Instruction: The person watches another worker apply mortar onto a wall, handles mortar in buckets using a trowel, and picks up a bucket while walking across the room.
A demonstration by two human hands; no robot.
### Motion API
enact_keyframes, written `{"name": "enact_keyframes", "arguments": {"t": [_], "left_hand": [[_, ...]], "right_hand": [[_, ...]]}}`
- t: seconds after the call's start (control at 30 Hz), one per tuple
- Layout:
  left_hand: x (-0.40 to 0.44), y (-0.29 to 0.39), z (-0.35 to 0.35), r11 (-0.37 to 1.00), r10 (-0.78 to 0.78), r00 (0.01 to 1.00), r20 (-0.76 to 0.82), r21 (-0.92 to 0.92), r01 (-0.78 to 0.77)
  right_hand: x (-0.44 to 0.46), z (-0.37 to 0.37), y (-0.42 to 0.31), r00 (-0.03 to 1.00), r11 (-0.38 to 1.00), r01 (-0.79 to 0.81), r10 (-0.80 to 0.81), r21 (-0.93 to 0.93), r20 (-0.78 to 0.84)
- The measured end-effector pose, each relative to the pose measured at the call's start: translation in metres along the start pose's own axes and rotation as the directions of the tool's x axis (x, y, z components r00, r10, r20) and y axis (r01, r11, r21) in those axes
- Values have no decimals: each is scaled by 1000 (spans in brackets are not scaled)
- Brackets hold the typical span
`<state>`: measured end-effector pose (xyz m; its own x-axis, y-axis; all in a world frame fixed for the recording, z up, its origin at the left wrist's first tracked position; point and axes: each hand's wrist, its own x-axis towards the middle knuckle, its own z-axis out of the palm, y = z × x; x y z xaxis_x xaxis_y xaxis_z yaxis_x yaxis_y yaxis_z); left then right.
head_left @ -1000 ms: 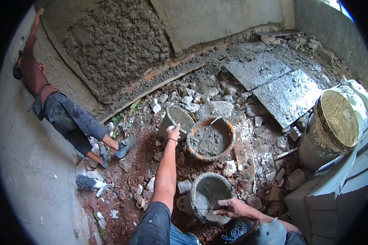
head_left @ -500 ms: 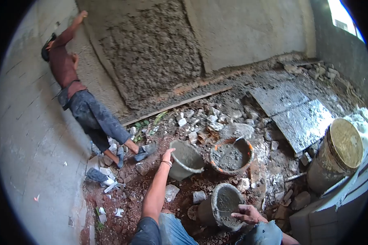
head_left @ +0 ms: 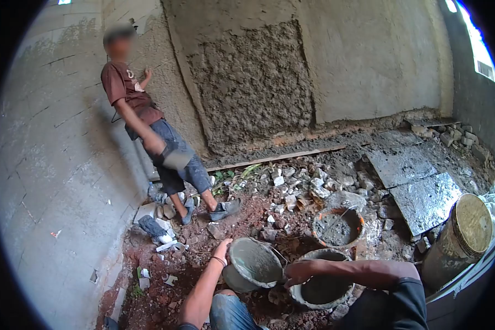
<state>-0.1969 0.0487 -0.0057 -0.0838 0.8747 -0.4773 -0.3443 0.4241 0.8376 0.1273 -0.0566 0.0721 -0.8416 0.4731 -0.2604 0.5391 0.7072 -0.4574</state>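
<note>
My left hand [head_left: 221, 252] is closed on the left rim of a mortar-coated bucket [head_left: 253, 264], which tilts and has wet grey residue inside. My right hand [head_left: 302, 272] reaches across a second bucket [head_left: 319, 301] to the gap between the two. Its fingers are curled down there, partly hidden, and whether they hold a rim or a wire handle cannot be made out. The right forearm covers part of the second bucket's opening. Just beyond stands an orange-rimmed bucket [head_left: 338, 226] with grey mortar in it.
A co-worker [head_left: 140, 104] stands by the left wall, a blurred flat tool in the lowered hand. Rubble [head_left: 313, 187] and a long board [head_left: 280, 157] lie before the rough-plastered wall [head_left: 253, 82]. Wet panels [head_left: 426, 201] and a tall drum [head_left: 459, 236] are at right.
The view has shifted. The left bucket came nearer to me with my left hand on it. My right hand moved left across the second bucket. The co-worker turned from the wall and lowered an arm.
</note>
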Motion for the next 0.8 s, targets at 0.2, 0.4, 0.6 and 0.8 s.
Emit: {"name": "enact_keyframes", "arguments": {"t": [0.2, 0.4, 0.6, 0.8], "left_hand": [[10, -10, 16, 941, -58, 998, 30, 336, 44], [2, -34, -11, 435, 447, 861, -240, 900, 25], [-13, -41, -13, 270, 547, 822, -157, 963, 4], [-17, -34, 1, 219, 601, 797, -59, 971, -93]], "right_hand": [[69, 91, 44, 916, 994, 43, -81, 103, 393], [52, 63, 39, 753, 965, -152, -28, 215, 657], [63, 56, 27, 760, 991, -79, -9, 106, 650], [60, 62, 25, 809, 985, 12, -109, 169, 577]]}}
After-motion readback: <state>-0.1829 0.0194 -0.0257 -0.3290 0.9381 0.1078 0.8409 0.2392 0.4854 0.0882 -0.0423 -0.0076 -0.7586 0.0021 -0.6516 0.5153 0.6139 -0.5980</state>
